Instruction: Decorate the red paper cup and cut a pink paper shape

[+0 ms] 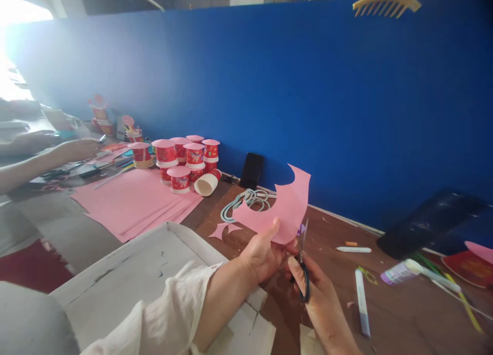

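My left hand (265, 255) grips a sheet of pink paper (287, 211) by its lower edge, thumb on top. Curved bites are cut out of the sheet's upper left side. In my right hand (318, 293) is a pair of scissors (304, 273) with dark handles, fingers wrapped round the loops. The blades point up beside the paper's lower right edge; whether they touch it I cannot tell. Pink paper scraps (221, 230) lie on the brown table just left of the held sheet, in front of a coiled pale blue cable (234, 206).
Red paper cups (179, 180) with pink tops stand behind stacked pink sheets (123, 201). A white box lid (154, 273) lies near my left arm. Markers (362, 303) and a glue bottle (400, 272) are at right. A phone (252, 170) leans on the blue partition (308, 88). Another person's arm (50, 162) reaches in at left.
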The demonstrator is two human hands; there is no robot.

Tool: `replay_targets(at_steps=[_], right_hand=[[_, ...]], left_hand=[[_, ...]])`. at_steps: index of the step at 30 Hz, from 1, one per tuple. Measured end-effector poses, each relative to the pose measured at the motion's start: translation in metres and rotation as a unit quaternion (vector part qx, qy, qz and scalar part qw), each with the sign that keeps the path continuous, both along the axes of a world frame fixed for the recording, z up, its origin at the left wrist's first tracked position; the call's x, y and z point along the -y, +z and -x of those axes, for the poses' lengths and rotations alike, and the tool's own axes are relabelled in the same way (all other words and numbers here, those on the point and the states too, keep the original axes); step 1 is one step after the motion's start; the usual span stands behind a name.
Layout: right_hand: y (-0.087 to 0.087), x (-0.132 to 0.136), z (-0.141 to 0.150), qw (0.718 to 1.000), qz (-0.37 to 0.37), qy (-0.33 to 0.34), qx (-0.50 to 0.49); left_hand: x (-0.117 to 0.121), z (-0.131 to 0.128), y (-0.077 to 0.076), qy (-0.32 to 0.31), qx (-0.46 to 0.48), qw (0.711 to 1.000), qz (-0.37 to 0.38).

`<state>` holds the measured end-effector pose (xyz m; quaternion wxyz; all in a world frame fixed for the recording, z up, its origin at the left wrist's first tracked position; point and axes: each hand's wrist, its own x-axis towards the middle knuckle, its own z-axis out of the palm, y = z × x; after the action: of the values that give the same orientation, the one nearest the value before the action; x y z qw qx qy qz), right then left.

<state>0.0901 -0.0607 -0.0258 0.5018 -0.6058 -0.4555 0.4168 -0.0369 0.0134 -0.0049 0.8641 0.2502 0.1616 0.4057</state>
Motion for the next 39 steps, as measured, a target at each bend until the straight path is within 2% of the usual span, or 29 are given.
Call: replay_targets(at_steps=[4, 10, 13, 17, 22, 28, 35, 39], right_hand=[[0.007, 0.002, 0.002, 0.999, 0.012, 0.008, 0.032], [0.015, 0.0, 0.003, 0.998, -0.011, 0.001, 0.066], [0.013, -0.001, 0.0, 0.996, -0.021, -0.003, 0.084], [0.008, -0.001, -0.004, 0.995, -0.027, 0.0, 0.093], [0.005, 0.0, -0.008, 0.994, -0.026, 0.014, 0.109], [-0.004, -0.001, -0.014, 0.995, -0.025, 0.012, 0.098], [0.001, 0.0, -0.012, 0.994, -0.023, 0.006, 0.104], [0.001, 0.0, -0.012, 0.995, -0.022, 0.001, 0.1]], left_hand=[[0.001, 0.0, 0.005, -0.012, 0.023, 0.997, 0.077], [0.001, 0.0, 0.007, 0.009, 0.035, 0.999, 0.041], [0.001, -0.002, 0.005, 0.017, 0.045, 0.998, 0.036], [0.001, -0.005, 0.003, 0.061, 0.051, 0.996, 0.041], [0.0, -0.006, 0.002, 0.039, 0.042, 0.998, 0.035], [0.0, -0.006, 0.0, 0.044, 0.041, 0.998, 0.016], [-0.001, -0.006, -0.005, 0.037, 0.05, 0.998, 0.014], [-0.002, -0.005, -0.007, 0.009, 0.043, 0.999, 0.004]])
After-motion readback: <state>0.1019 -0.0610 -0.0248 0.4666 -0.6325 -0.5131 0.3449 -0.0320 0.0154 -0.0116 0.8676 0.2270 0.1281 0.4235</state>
